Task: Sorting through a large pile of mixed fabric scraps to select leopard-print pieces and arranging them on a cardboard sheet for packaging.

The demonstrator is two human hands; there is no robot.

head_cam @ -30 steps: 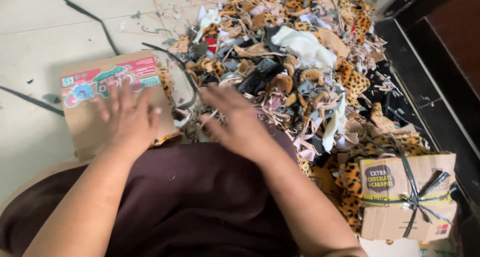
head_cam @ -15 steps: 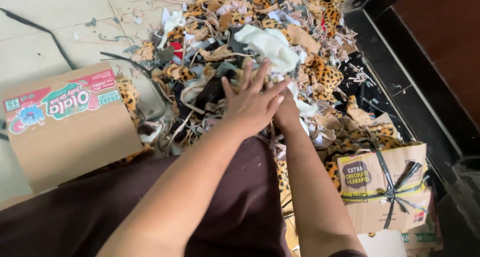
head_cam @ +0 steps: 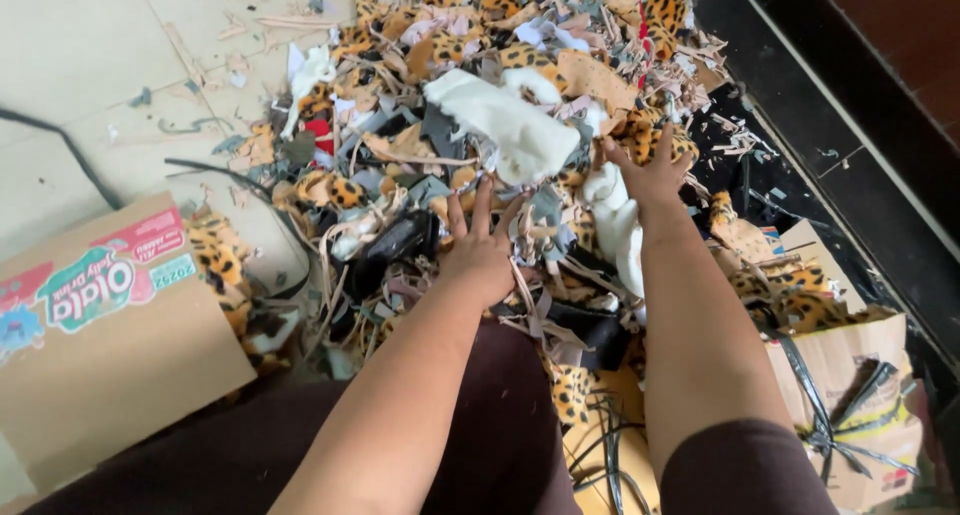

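1. A flat cardboard box (head_cam: pixel 105 345) with a bright picture label is lying on the pale tiled floor (head_cam: pixel 70 65) at the far left. A thin black cable (head_cam: pixel 75 155) is snaking over the tiles above it.
2. A big heap of fabric scraps (head_cam: pixel 420 165) is spreading out in the middle. It is showing leopard-spotted bits, tan bits, grey bits and black bits, all mixed up.
3. The left hand (head_cam: pixel 483 250) is lying on the near side of the heap with its fingers spread wide and flat. It is pressing on the scraps and is not gripping anything.
4. A white fuzzy piece of cloth (head_cam: pixel 505 125) is sitting on top of the heap, just past the left hand's fingertips.
5. The right hand (head_cam: pixel 650 170) is reaching deeper into the heap, beside the white cloth. Its fingers are open and curling a little on the leopard scraps. I cannot tell if it is pinching one.
6. A brown cardboard box tied with black straps (head_cam: pixel 860 415) is sitting at the far right, near a dark floor strip (head_cam: pixel 850 175).
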